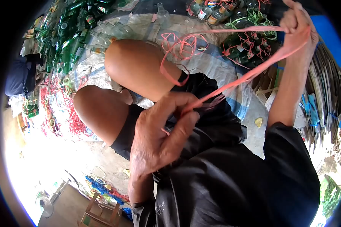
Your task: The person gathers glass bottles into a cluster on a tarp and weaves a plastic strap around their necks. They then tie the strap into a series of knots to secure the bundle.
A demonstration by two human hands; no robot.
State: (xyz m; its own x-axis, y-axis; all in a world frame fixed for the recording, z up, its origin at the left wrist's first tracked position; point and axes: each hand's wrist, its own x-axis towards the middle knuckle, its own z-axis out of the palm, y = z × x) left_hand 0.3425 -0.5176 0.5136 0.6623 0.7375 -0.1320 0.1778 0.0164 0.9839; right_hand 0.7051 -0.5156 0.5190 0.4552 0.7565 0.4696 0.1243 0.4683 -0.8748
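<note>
My left hand (161, 132) is closed in front of my lap, thumb and fingers pinching a pink plastic string (250, 75). From there the string runs taut up to my right hand (301, 26), raised at the upper right. It passes over that hand, whose fingers are curled on it, and a second strand stretches back leftward. That strand hangs in a loop near my knee, beside a loose pink tangle (183, 45) on the ground sheet. Bottles bundled with pink string (250, 49) lie beyond, below my right hand's strand.
Many green glass bottles (70, 41) cover the upper left, with clear bottles (113, 32) beside them. Red string heaps (75, 117) lie left of my knees. Stacked cardboard (326, 83) stands at right. A wooden stool (98, 213) and a fan (45, 206) are at lower left.
</note>
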